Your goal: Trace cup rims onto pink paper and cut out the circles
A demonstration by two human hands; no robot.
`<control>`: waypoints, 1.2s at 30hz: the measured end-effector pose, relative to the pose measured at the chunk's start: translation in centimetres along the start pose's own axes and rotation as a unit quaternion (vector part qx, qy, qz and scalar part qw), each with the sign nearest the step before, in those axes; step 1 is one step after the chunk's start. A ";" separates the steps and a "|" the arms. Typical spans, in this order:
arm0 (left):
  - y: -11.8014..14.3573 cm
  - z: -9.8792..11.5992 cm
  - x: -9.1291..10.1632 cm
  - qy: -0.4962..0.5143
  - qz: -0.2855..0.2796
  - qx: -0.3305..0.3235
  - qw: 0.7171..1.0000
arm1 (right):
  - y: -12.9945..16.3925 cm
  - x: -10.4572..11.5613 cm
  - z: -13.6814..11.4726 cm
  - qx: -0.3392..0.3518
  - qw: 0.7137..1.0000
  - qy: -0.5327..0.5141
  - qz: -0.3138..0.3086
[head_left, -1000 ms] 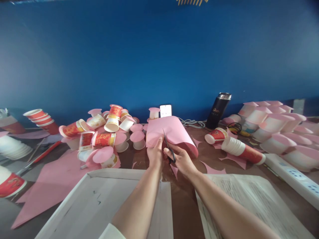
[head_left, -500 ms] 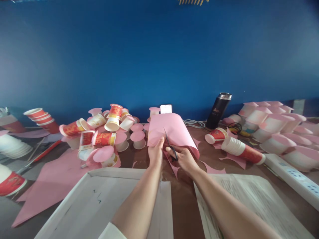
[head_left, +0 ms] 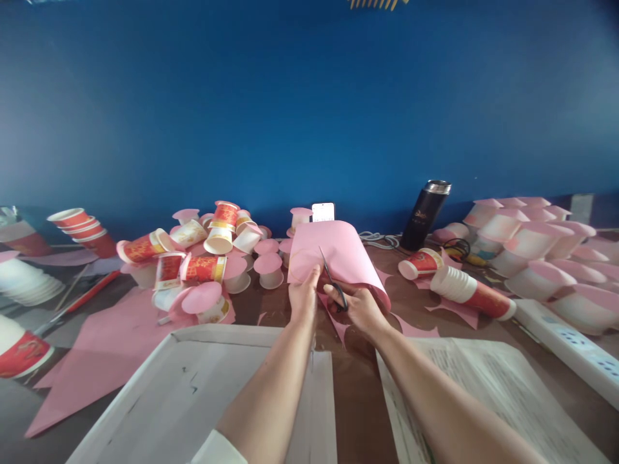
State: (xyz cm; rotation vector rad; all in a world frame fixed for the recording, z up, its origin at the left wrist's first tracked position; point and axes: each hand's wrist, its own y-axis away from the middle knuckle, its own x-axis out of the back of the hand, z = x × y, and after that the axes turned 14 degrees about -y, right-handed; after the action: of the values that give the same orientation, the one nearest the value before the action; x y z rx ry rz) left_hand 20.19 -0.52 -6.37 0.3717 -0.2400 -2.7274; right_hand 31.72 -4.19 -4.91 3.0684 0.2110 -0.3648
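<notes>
My left hand [head_left: 304, 296] pinches the near left edge of a pink paper sheet [head_left: 338, 251], thumb on top. Faint curved pencil-like lines show on the sheet near that thumb. My right hand [head_left: 360, 308] is closed around the handles of black-handled scissors [head_left: 333, 283], whose blades lie at the paper just right of my left thumb. The sheet's right side curls downward over my right hand. Below the scissors hangs or lies a narrow pink offcut [head_left: 337, 325]; I cannot tell whether it is still joined to the sheet.
Paper cups with pink discs [head_left: 203, 270] crowd the left; more pink-topped cups [head_left: 541, 238] stand right. A phone [head_left: 323, 211] leans at the back beside a black flask [head_left: 425, 216]. Stacked cups [head_left: 471, 293], a power strip [head_left: 575, 348], pink sheets [head_left: 97, 354] and a white box lid [head_left: 193, 393] lie around.
Almost nothing differs. The scissors and the pink sheet have shifted very slightly, along with a small drift of the whole view. Both hands keep their hold.
</notes>
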 end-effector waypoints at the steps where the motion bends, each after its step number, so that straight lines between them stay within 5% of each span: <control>1: 0.0 0.0 0.0 -0.005 -0.003 -0.002 1.000 | 0.0 -0.1 -0.1 0.001 1.000 0.002 0.000; 36: 0.2 0.1 0.1 0.018 -0.027 -0.043 0.999 | 0.3 -0.5 -0.8 -0.020 0.999 -0.021 0.039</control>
State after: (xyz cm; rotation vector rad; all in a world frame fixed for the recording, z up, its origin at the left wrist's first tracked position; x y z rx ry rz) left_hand 20.19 -0.74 -6.25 0.4078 -0.1044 -2.7694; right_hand 31.46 -4.51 -4.04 3.0149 0.0946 -0.4147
